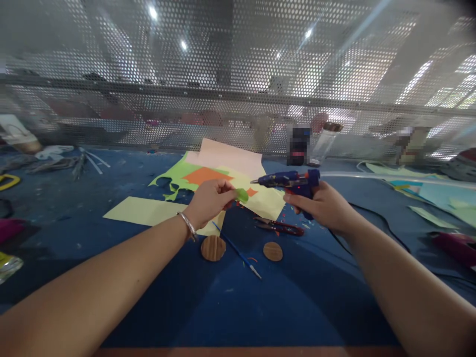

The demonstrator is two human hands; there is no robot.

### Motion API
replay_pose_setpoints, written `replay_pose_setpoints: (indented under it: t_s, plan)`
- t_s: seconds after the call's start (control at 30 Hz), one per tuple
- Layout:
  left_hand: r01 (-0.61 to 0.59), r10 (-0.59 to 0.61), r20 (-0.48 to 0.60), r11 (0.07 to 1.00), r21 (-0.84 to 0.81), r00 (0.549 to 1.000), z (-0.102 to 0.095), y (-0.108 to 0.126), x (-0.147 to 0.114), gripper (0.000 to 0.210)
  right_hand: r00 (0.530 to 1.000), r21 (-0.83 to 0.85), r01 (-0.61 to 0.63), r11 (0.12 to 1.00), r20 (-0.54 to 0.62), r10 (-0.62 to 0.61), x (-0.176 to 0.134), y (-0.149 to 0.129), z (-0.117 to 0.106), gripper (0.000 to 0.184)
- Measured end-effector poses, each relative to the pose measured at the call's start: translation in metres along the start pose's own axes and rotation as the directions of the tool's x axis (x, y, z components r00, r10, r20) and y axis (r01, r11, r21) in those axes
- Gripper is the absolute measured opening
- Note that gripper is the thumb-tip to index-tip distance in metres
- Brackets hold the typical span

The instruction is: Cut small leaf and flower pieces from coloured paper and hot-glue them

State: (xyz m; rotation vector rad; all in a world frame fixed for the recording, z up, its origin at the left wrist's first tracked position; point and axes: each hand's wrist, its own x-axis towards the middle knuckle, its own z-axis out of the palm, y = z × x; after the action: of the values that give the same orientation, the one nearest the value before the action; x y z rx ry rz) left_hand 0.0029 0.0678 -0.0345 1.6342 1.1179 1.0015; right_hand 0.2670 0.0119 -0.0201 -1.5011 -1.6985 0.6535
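One left hand (209,201) pinching a green cutout (243,195), right hand (327,206) gripping glue gun (277,178), I'd keep nozzle (254,182) off skin.

A perforated metal panel (238,64) stands behind a blue tabletop (208,307).

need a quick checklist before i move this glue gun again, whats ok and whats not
1. Glue gun secure in the right hand: ok, held by its handle.
2. Green paper piece held: ok, the left hand pinches it at one edge.
3. Nozzle apart from the left hand: ok, a gap shows, though it points that way.
4. Glue stick loaded: ok, a long translucent length trails from the back.
5. Nozzle hot: cannot tell.
6. Tabletop below the hands free of loose tools: not ok, red-handled snips and a slim blue tool lie there.
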Motion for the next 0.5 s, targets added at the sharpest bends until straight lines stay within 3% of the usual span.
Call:
replay_pose_setpoints:
  t_s: [0.23,0.5]
  plan:
    - [-0.055,0.051,0.044,0.995,0.083,0.998,-0.0019,-0.0019,-0.0023,0.011,0.999,-0.177,0.033,0.984,0.012,-0.032,-0.0014,-0.0009,0.0086,0.033]
    - [-0.04,0.033,0.096,0.997,0.065,0.995,0.0,-0.0039,-0.0026,0.01,0.995,-0.181,0.102,0.978,0.016,-0.101,-0.0028,-0.0036,0.0108,0.02]
